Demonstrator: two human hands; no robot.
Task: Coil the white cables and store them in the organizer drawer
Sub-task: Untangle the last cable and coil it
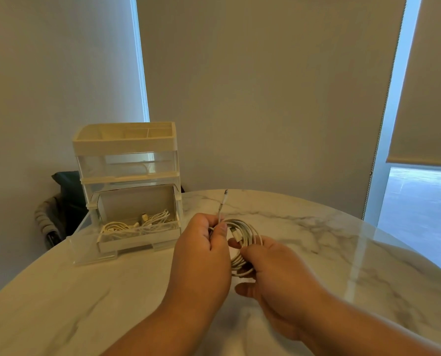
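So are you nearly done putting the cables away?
Partly done. Some cables already lie in the open drawer. One more cable is coiled in the right hand, and the left hand pinches its loose end. Left to do: tuck that end in, put the cable in the drawer and push it shut.

One head-worn wide-angle camera looks forward and down, close over the marble table [86,304]
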